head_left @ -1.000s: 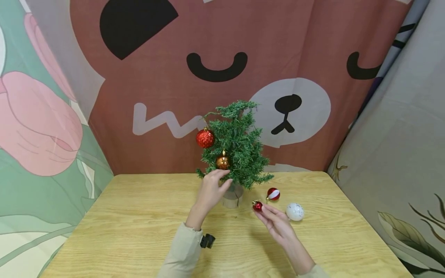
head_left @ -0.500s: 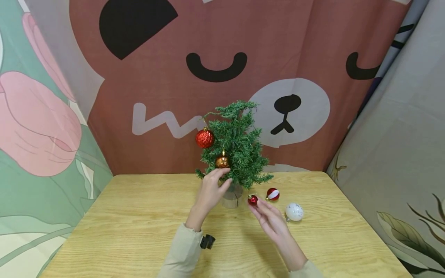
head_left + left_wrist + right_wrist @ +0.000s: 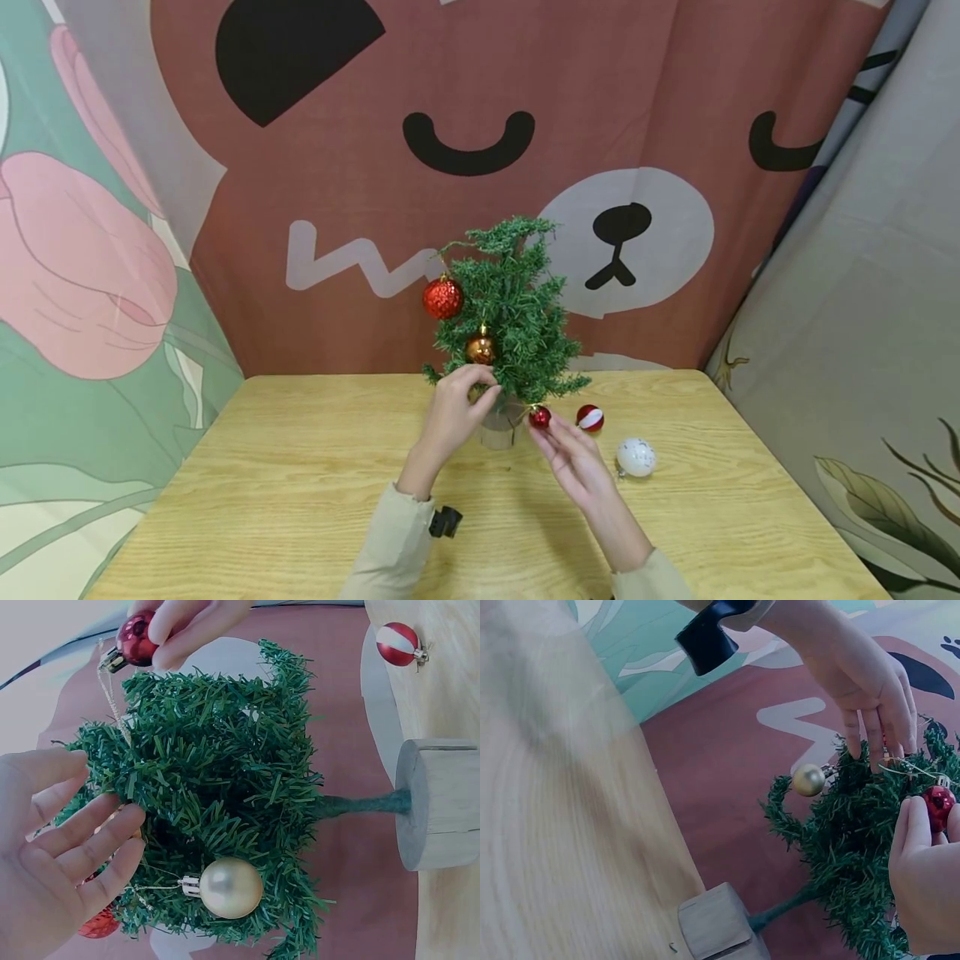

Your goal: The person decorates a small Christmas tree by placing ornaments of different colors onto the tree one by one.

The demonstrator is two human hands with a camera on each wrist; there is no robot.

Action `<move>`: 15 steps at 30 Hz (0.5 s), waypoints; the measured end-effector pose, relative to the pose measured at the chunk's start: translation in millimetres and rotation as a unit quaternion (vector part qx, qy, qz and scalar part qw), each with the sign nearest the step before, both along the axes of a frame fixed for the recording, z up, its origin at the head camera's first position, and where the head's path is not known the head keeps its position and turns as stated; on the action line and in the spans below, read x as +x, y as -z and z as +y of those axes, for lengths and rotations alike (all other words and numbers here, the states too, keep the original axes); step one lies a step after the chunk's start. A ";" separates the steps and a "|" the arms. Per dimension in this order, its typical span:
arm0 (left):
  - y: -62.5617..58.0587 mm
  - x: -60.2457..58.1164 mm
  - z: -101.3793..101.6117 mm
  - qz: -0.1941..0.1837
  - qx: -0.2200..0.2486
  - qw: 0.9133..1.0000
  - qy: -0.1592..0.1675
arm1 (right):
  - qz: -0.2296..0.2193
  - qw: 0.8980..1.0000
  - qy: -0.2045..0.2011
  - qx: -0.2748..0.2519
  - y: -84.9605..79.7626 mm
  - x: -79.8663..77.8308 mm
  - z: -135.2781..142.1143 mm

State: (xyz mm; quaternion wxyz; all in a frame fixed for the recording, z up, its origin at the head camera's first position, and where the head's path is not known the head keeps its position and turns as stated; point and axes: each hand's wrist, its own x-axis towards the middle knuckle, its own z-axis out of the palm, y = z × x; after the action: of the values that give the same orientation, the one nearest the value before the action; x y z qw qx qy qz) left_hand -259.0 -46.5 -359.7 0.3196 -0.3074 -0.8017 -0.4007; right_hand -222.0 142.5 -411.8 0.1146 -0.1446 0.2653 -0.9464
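Observation:
A small green artificial Christmas tree (image 3: 525, 317) stands in the table's middle on a round wooden base (image 3: 442, 806). My right hand (image 3: 583, 473) pinches a small shiny red bauble (image 3: 539, 417) by the lower right branches. A thin gold string runs from the bauble's cap to the foliage in the left wrist view. My left hand (image 3: 452, 414) is at the tree's lower left, its fingers loosely bent against the foliage. Just above it hangs an amber bauble (image 3: 481, 349). A textured red bauble (image 3: 442, 298) hangs higher, on the left. Lower branches carry a matte gold bauble (image 3: 231, 888).
Right of the tree, a red-and-white striped bauble (image 3: 590, 418) and a white speckled bauble (image 3: 636, 457) lie on the wooden table (image 3: 300, 467). A printed cloth (image 3: 337, 192) with a bear's face hangs close behind the tree.
My right hand has carried the small red bauble up and left, close to the tree. The left hand stays in place, its thumb and forefinger now slightly closer together.

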 end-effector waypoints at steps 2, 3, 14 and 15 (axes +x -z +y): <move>0.1 0.2 -0.4 0.001 -0.006 1.000 0.001 | 0.003 1.000 -0.001 0.000 -2.2 -0.9 -0.6; 0.4 0.2 -0.5 0.001 -0.008 1.000 0.003 | 0.002 1.000 -0.001 0.000 -3.2 -1.3 -0.7; 2.4 0.1 -1.0 0.002 -0.025 0.999 0.026 | -0.019 1.000 0.013 0.003 -13.1 -4.1 -3.9; 2.3 0.2 -1.0 0.002 -0.027 0.999 0.027 | -0.017 1.000 0.013 0.005 -13.3 -4.1 -4.6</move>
State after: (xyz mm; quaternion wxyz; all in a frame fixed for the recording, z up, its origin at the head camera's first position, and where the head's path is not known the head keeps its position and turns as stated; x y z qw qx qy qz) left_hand -258.8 -47.4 -362.0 0.3018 -0.3383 -0.8029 -0.3871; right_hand -226.2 137.8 -398.5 0.1076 -0.1241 0.2699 -0.9488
